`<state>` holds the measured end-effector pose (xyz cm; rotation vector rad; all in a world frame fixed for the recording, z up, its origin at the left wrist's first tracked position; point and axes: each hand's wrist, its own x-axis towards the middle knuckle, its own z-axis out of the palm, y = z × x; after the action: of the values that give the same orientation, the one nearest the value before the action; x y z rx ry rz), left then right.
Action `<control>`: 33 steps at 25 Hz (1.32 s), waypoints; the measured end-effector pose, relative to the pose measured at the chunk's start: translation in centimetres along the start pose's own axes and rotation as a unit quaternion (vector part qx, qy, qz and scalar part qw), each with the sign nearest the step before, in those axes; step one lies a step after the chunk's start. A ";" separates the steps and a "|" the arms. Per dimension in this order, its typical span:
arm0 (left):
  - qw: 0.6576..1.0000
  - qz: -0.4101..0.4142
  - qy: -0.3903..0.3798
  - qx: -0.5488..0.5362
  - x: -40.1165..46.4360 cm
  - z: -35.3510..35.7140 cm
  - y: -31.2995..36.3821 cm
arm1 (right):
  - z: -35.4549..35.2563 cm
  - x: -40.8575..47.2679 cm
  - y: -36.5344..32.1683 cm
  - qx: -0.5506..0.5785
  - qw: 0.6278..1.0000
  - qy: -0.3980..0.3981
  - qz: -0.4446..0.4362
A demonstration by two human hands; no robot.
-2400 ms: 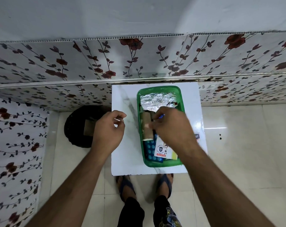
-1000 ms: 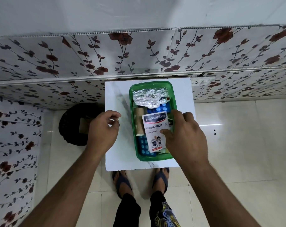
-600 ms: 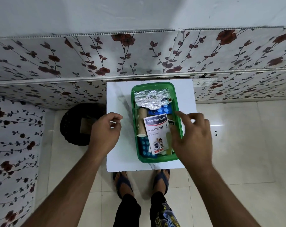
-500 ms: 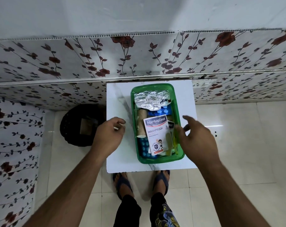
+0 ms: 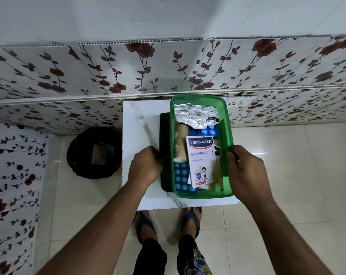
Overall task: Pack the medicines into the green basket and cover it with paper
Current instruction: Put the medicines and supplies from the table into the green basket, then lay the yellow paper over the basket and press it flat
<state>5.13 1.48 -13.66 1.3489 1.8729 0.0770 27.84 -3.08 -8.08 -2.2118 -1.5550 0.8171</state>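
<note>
The green basket (image 5: 228, 124) is at the right side of the small white marble table (image 5: 140, 126), raised and tilted so that its dark left wall shows. Inside lie a silver foil strip (image 5: 194, 114), a tan bandage roll (image 5: 181, 143), a white Hansaplast box (image 5: 200, 155) and blue blister packs (image 5: 181, 176). My right hand (image 5: 247, 171) grips the basket's right rim. My left hand (image 5: 146, 167) is closed against its left wall. No paper is in sight.
A round black woven basket (image 5: 95, 153) stands on the tiled floor left of the table. The flower-patterned wall runs right behind the table. My feet in sandals (image 5: 144, 223) are at the table's near edge.
My right hand left the Hansaplast box in the basket and took hold of the right rim. My left hand moved right to the basket's left wall. The basket has risen and shifted right.
</note>
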 end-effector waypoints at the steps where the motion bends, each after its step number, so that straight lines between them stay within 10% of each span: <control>1: 1.000 -0.003 -0.007 0.011 0.1 0.3 0.2 | -0.5 -0.1 0.3 0.009 1.000 0.009 0.007; 7: 0.996 -0.029 0.030 -0.081 -2.3 -5.0 1.5 | -2.0 -0.2 1.3 0.007 0.999 0.019 0.026; 18: 0.948 0.124 0.194 0.219 -7.6 -8.3 6.4 | 3.8 0.4 -1.9 -0.007 0.997 -0.072 -0.013; 25: 0.933 0.159 0.161 0.280 -7.8 -0.9 10.3 | 1.5 1.9 -1.5 0.304 0.946 -0.008 0.113; 33: 0.954 0.175 0.214 0.113 -5.9 -1.7 8.3 | 1.2 4.8 -2.0 0.346 0.923 -0.074 0.152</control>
<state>11.04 0.86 -5.16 1.9388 2.0103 0.3712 26.80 2.05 -9.28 -1.8851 -0.7787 1.3931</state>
